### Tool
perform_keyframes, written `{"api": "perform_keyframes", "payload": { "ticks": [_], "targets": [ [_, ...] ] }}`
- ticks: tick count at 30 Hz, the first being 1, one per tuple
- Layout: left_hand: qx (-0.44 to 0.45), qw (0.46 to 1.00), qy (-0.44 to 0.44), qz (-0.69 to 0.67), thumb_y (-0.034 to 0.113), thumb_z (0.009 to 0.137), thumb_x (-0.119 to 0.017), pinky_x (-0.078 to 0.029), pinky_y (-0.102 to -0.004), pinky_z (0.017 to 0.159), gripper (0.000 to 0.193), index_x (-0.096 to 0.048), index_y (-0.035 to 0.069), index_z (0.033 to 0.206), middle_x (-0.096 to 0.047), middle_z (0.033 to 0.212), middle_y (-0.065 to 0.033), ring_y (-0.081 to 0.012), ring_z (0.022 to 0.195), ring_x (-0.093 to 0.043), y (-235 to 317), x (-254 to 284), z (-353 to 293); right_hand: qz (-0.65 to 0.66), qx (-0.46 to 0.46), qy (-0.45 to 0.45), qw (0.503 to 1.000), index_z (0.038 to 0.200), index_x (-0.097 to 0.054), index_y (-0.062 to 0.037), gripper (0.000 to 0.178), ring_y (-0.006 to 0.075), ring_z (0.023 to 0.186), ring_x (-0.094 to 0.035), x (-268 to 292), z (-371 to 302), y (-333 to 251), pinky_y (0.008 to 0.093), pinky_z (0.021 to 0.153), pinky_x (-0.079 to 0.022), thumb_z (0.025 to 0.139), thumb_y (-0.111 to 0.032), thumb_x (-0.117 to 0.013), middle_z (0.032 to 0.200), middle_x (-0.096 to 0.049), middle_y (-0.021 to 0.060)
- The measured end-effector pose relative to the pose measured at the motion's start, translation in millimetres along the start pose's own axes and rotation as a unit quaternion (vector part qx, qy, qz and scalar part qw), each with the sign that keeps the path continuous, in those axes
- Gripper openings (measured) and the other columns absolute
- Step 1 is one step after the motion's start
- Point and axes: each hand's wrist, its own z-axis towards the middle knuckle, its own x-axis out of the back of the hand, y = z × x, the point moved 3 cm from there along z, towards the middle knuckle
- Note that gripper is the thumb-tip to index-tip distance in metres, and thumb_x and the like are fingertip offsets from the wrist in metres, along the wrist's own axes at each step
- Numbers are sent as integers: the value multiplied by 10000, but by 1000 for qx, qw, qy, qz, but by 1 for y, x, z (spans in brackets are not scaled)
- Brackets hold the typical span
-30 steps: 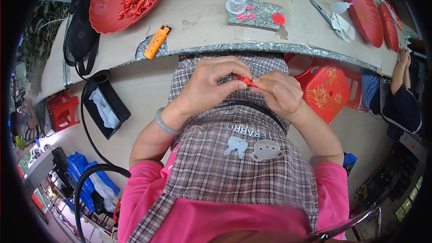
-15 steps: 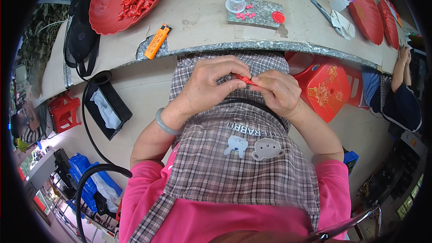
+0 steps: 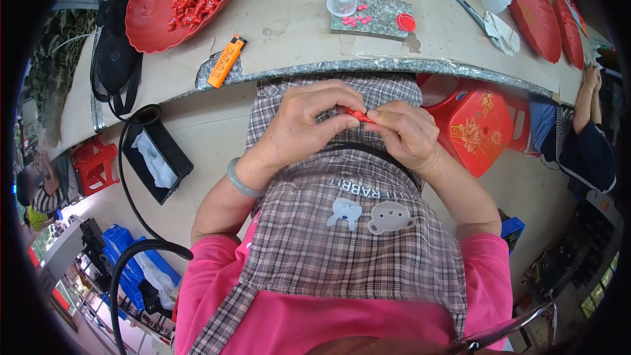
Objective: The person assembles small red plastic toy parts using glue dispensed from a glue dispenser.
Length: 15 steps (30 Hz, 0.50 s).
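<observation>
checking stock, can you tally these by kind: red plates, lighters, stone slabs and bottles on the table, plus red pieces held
Red plates: 3
Orange lighter: 1
Stone slab: 1
Clear bottle: 1
Held red piece: 1
Total: 7

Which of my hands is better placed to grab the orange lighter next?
Probably your left hand: it's nearer the orange lighter by the table's edge. Your right hand is farther across; both hold the small red figurine.

A small, glossy red figurine, partly covered, is pinched between the left grip and right grip, lying roughly crosswise; its finer details are too small to tell.
</observation>
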Motion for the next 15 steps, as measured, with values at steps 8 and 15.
{"api": "perform_keyframes", "payload": {
  "ticks": [8, 15],
  "targets": [
    [-4, 1000, -3, 16, -19, 766, -735, -553, -294, 707, 181, -686, 2, 939, -703, 923, -105, -218, 784, -688, 1, 1, 1, -9, 15, -2, 1000, 952, -642, -1, 294, 232, 652, -698, 0, 0, 1, 289, 508, -534, 723, -9, -826, 781, -695, 118],
    [-13, 1000, -1, 23, -16, 756, -731, -559, -315, 719, 185, -687, 6, 934, -703, 924, -106, -247, 813, -694, 4, 2, 1, -11, 28, 7, 1000, 955, -669, 6, 280, 212, 644, -686, 0, 1, 2, 275, 503, -532, 723, -29, -822, 766, -679, 102]
  ]
}}
